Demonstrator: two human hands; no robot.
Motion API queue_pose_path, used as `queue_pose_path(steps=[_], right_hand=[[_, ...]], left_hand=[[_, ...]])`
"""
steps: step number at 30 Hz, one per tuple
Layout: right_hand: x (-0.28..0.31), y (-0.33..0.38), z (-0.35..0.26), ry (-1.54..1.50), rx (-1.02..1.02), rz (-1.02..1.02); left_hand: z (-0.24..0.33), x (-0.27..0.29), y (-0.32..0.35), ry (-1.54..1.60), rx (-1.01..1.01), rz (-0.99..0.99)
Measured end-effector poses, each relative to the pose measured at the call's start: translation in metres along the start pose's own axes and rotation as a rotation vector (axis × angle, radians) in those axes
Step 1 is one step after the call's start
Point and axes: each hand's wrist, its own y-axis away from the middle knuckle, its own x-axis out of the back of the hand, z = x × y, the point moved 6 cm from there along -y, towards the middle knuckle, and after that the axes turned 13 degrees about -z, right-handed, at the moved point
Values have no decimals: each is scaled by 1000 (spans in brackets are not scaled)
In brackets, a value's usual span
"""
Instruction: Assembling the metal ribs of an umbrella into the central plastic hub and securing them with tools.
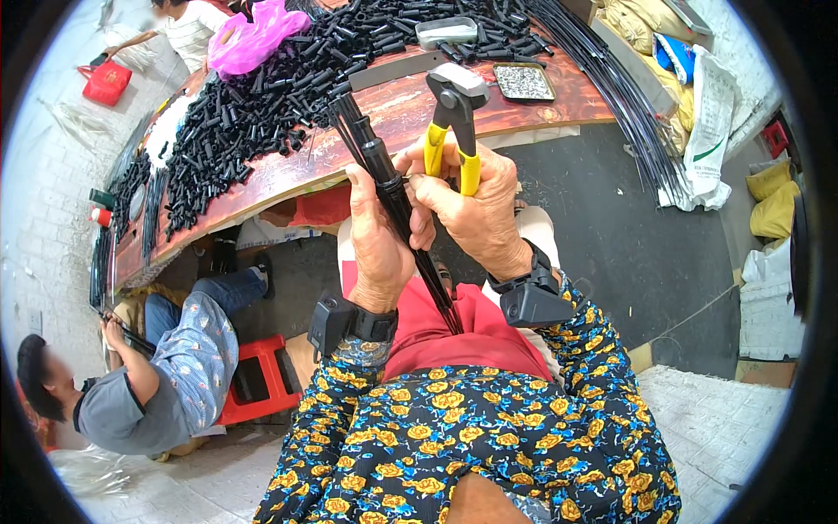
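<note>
My left hand (377,249) is wrapped round a bundle of thin black rods with a black tubular fitting, which looks like a folded umbrella frame (378,160). It slants from over the table edge down toward my lap. Yellow-handled pliers (454,109), jaws up, are gripped in my right hand (484,205). Both hands meet at the fitting, where the right fingertips come close to or touch the frame. What lies between those fingertips is too small to make out. Black wrist devices sit on both my wrists.
A wooden table (559,96) ahead carries a heap of black tubular parts (253,109), a pink plastic bag (253,39), a clear box (446,32) and a tray of small metal bits (524,81). Long black rods (602,87) lie right. A co-worker (140,393) sits left; another person stands far left.
</note>
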Motion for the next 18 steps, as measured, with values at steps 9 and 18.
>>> queue_pose_path(steps=[9,18], right_hand=[[-1,0,0,-13,-2,-12],[-3,3,2,-36,-43,-7]], left_hand=[[2,-3,-1,6,-4,-17],[2,-6,0,-18,-7,-4]])
